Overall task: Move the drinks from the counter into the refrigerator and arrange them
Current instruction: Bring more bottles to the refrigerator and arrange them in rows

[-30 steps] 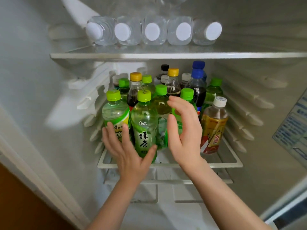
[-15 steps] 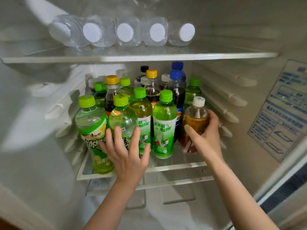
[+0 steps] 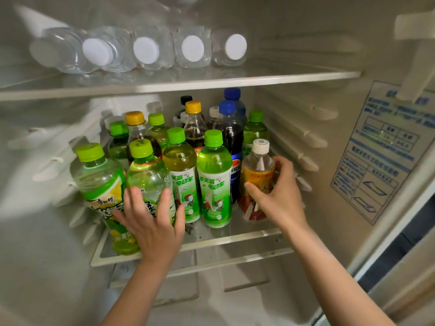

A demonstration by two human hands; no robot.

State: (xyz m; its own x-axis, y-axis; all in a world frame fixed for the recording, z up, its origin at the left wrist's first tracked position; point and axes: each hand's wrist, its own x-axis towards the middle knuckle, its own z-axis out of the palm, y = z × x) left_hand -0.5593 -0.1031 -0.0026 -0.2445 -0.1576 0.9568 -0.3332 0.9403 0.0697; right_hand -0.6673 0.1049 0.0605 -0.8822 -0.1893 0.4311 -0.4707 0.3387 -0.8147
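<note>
At lower centre, the left hand (image 3: pixel 153 224) lays flat, released fingers against a green tea bottle (image 3: pixel 147 170); the right hand (image 3: pixel 281 196), centre right, grasps a white-capped amber bottle (image 3: pixel 257 165).

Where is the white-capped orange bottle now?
In the head view, the orange bottle stands at the front right of the lower shelf, gripped by the right hand, beside a green-capped bottle.
</note>
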